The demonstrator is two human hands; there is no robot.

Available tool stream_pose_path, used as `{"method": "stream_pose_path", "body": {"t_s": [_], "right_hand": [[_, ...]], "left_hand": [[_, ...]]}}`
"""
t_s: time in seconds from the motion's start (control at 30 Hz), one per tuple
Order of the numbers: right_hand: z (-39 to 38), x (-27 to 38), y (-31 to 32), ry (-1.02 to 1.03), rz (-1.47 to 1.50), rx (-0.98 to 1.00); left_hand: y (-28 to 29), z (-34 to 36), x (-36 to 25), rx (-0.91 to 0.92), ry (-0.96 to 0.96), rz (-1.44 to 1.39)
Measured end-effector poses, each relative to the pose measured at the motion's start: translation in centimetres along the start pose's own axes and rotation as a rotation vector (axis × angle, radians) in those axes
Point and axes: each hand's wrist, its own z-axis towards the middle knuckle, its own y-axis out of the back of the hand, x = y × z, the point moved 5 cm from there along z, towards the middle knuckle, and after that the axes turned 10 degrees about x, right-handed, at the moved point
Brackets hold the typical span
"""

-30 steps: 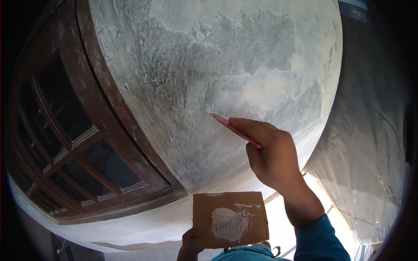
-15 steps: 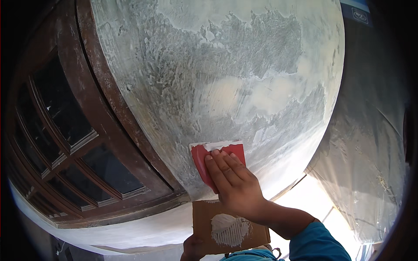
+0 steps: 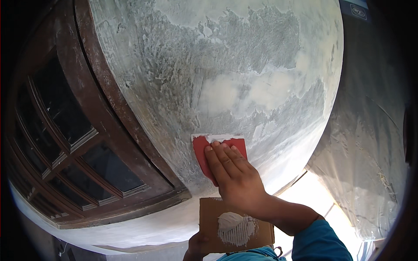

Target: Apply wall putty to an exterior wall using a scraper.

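My right hand (image 3: 237, 176) presses a red plastic putty spreader (image 3: 200, 152) against the wall, fingers laid along its face. White putty coats the spreader's upper edge, which meets the grey plaster wall (image 3: 170, 78). Below it, my left hand (image 3: 198, 244) grips the left edge of a brown cardboard piece (image 3: 209, 213); only part of that hand shows. A mound of white putty (image 3: 237, 228) with ridged marks lies on the cardboard. Smooth pale patches (image 3: 270, 89) of putty cover parts of the rough wall above the spreader.
To the left is a dark brown wooden window (image 3: 117, 139) with glass panes, its frame bordering the wall. Grey plastic sheeting (image 3: 361, 143) hangs at the right. A bright strip of floor (image 3: 318, 200) shows between the wall and the sheeting.
My right hand and the spreader have moved slightly up the wall. The cardboard in my left hand has shifted a little to the right.
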Motion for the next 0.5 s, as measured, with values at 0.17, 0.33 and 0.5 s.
{"method": "stream_pose_path", "body": {"t_s": [0.17,0.33,0.5], "right_hand": [[-0.7,-1.7,2.9,-0.089,0.424,0.265],[5.2,-3.1,10.2,-0.044,0.078,-0.318],[4.5,-1.5,3.4,0.050,-0.197,-0.231]], "left_hand": [[0.5,0.0,-0.3,0.010,0.037,-0.038],[0.8,-0.7,-0.5,0.139,-0.021,-0.176],[-0.8,0.2,-0.9,0.077,0.039,-0.038]]}}
